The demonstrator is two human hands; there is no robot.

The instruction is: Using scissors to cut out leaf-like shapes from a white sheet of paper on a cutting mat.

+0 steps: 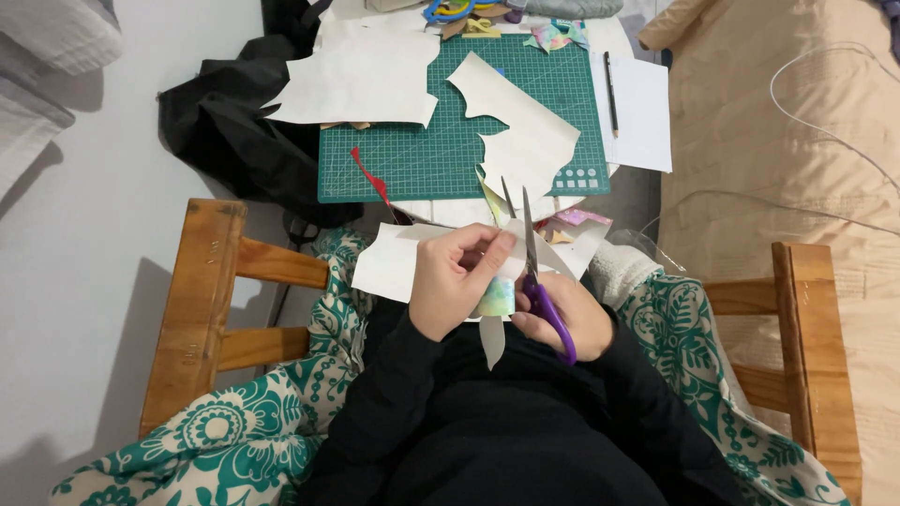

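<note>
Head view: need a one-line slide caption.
Left hand holds paper while right hand cuts it with purple scissors.

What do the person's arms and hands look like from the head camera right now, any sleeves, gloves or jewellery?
Both arms wear long black sleeves reaching the wrists. The left hand and right hand are bare: no gloves, and no rings, watch or bracelet show. No markings are visible on the sleeves.

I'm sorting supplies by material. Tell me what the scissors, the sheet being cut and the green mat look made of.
Scissors: shiny grey blades, likely steel; glossy purple handles, probably plastic.
Sheet held by the left hand: thin, matt white, bending and cut clean, so paper or thin card; one patch looks iridescent.
Green mat: flat, dull, printed with a grid, probably vinyl or rubber.
</note>
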